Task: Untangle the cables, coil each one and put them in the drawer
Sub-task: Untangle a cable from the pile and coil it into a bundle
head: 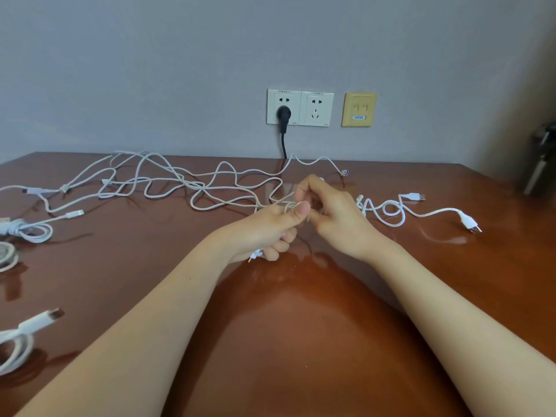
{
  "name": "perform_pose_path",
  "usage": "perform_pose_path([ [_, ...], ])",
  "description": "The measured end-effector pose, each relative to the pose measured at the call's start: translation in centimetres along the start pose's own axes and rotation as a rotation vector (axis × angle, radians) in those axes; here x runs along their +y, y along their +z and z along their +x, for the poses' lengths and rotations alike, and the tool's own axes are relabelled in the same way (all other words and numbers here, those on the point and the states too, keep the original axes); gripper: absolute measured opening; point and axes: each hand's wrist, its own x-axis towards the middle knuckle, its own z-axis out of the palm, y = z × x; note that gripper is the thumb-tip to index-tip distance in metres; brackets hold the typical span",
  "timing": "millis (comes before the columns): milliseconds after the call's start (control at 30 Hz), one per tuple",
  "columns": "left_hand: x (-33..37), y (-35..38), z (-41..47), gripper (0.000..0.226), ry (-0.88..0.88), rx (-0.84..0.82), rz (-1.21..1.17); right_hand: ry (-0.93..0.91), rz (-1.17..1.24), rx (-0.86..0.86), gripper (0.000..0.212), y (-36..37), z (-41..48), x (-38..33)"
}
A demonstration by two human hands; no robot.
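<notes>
A long beige braided cable sprawls in loose loops across the back of the brown table, tangled with white cables at the left. My left hand grips turns of the beige cable, its thumb pressing the strand, and a small plug pokes out below the fist. My right hand pinches the same cable just to the right of the left thumb. A short white USB cable lies loosely looped to the right of my hands. No drawer is in view.
Coiled white cables lie at the left edge, with another white cable at the front left. Wall sockets with a black plug and a yellow data plate sit behind the table. A dark metal object stands far right.
</notes>
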Motion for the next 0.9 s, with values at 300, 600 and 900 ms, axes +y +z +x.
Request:
perform_pose_path([
  [300,0.0,0.1,-0.9,0.024,0.018,-0.231,-0.12,0.034,0.112,-0.017,0.019,-0.4,0.2,0.4],
  [600,0.4,-0.2,-1.0,0.041,0.057,-0.165,-0.453,0.147,0.33,0.011,0.019,-0.6,0.1,0.1],
  [900,0.5,-0.3,-0.9,0.042,0.085,-0.102,-0.569,0.139,0.083,-0.013,0.018,-0.9,0.2,-0.4],
])
